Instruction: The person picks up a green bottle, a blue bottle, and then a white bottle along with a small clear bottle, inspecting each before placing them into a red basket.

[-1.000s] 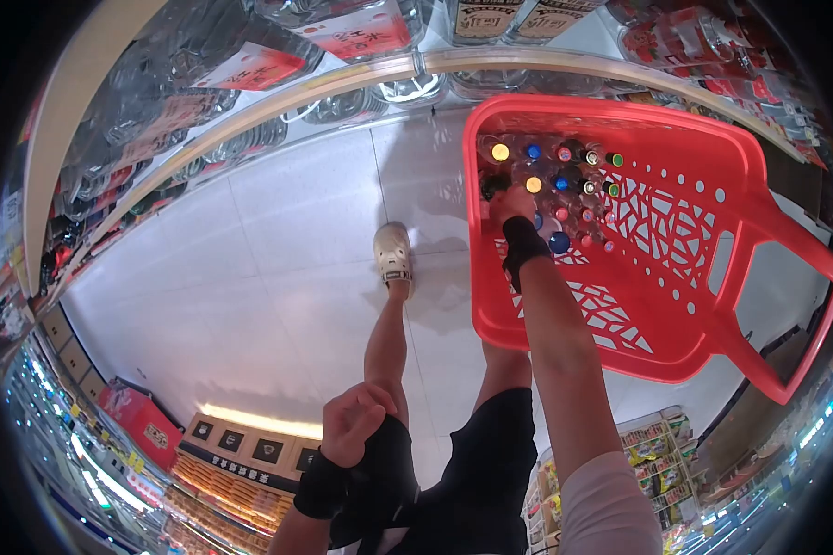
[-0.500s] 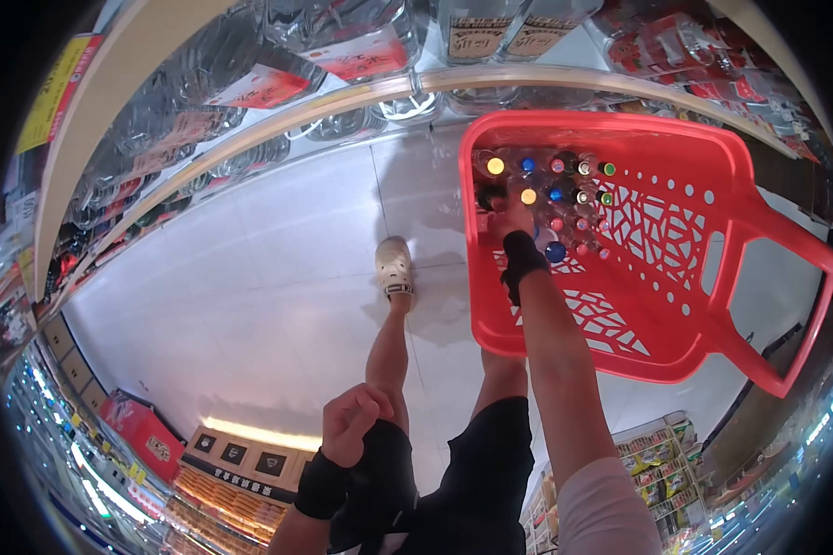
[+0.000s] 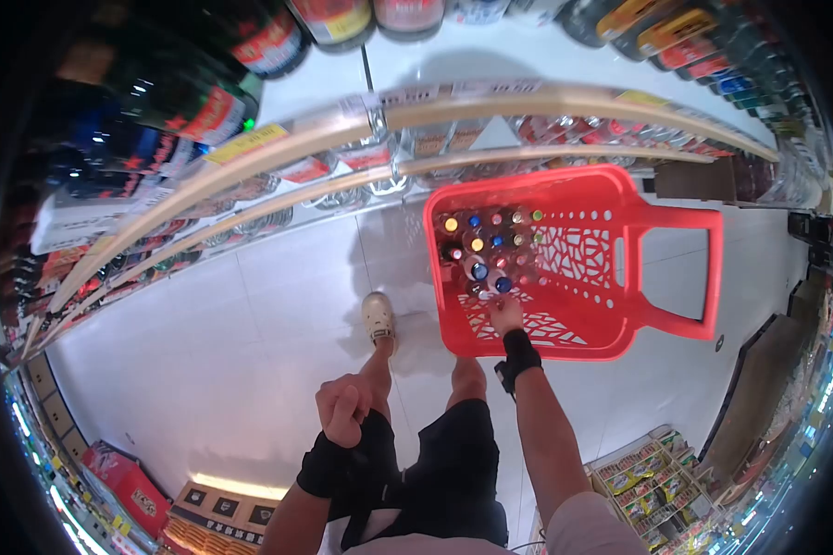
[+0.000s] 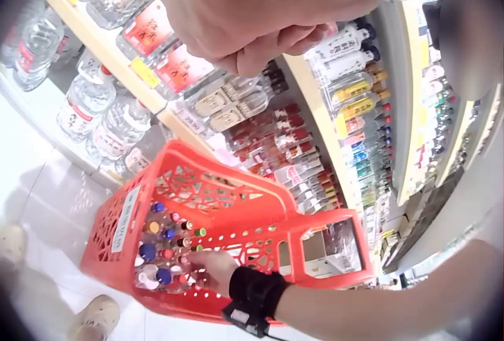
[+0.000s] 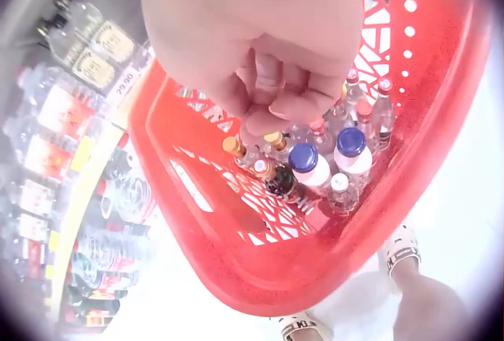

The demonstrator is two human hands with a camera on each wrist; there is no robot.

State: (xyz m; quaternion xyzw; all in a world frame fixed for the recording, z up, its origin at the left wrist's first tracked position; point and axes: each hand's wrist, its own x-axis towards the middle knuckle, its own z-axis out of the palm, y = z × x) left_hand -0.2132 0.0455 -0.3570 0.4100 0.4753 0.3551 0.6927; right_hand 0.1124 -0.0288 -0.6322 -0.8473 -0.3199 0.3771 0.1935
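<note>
The red shopping basket (image 3: 620, 324) holds several small bottles with yellow, blue, red and green caps, standing grouped at one end. My right hand (image 3: 506, 316) is inside it, beside the blue-capped bottles (image 3: 503, 284). In the right wrist view, my right hand (image 5: 260, 57) has loosely curled fingers above the bottles, with nothing visible in them; a dark bottle (image 5: 279, 183) stands beside two white blue-capped ones. Away from the basket, my left hand (image 3: 344, 407) hangs loosely curled and empty in front of my body. The left wrist view shows my left hand (image 4: 268, 22) above the basket.
Shelves of bottles (image 3: 435, 111) run along the far side, their edge (image 3: 574, 106) above the basket. A shoe (image 3: 378, 316) stands on the pale floor (image 3: 241, 342). A snack rack (image 3: 652, 481) and a red box (image 3: 130, 486) are behind.
My right hand has moved from the bottles at the basket's left end toward its near side, uncovering a dark bottle there. The view has shifted, showing a higher shelf; my left hand remains curled.
</note>
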